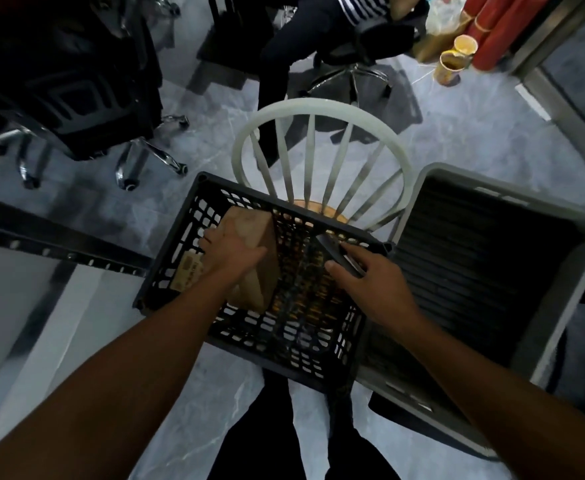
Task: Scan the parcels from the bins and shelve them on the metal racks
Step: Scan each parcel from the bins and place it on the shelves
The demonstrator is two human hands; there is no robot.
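Brown cardboard box (253,258), held inside the black lattice crate (194,216), toward the crate's left half. Its long axis runs from the near side of the crate to the far side, tilted so the far end points up and away. The left hand (228,251) is closed over the box's top from the left, forearm reaching in from the lower left. The right hand (370,275) is closed round a dark scanner (336,251), whose tip points up and left toward the box. A smaller printed carton (189,271) lies under the left hand. A grey bin (561,296) stands just beside the crate on the right; a white chair (318,109) stands behind.
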